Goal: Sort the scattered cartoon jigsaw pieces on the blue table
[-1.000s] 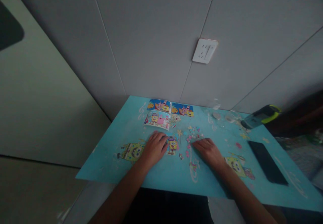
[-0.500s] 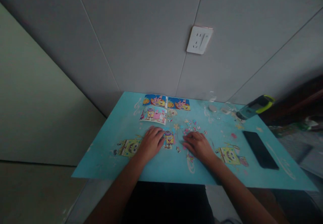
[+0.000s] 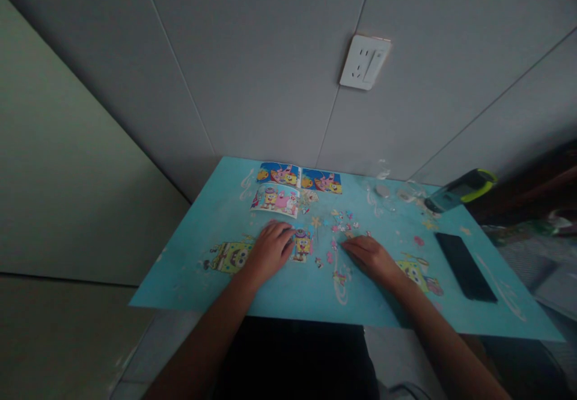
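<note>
While the turquoise table (image 3: 293,295) meets a grey wall (image 3: 265,75), the left hand (image 3: 272,247) and right hand (image 3: 371,259) have an unclear grip.

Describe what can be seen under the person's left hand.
The left hand lies over the blue tabletop, its fingers at the left edge of a small cartoon picture, whose right part shows. Whatever lies directly beneath the hand is covered.

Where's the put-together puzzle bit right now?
In the head view, the put-together puzzle bit lies just right of the left hand, between it and the right hand.
</note>
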Action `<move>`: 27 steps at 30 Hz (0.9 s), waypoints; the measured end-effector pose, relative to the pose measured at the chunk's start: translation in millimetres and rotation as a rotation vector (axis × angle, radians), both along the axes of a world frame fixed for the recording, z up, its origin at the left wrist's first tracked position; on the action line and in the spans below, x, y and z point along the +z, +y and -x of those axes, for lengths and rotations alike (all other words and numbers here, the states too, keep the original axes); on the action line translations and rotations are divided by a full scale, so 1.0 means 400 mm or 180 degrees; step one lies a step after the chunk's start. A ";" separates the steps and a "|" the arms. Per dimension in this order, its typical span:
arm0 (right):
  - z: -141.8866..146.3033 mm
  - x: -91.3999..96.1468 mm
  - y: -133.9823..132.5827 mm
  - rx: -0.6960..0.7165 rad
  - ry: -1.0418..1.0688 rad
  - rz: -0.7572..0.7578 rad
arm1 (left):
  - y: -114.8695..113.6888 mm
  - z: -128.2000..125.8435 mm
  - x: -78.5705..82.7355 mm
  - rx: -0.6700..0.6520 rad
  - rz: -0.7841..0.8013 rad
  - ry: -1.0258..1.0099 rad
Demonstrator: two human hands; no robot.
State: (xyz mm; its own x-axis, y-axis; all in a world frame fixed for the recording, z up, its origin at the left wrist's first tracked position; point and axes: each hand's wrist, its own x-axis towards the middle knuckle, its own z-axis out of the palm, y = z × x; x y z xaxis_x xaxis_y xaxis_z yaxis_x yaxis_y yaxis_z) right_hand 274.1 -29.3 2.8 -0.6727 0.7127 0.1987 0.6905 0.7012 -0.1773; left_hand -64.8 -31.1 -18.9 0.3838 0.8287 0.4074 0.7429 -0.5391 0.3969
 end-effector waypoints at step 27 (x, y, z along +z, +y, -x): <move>0.246 0.042 0.044 -0.0688 0.0378 0.0475 | -0.013 -0.011 0.016 0.0178 -0.0006 0.0050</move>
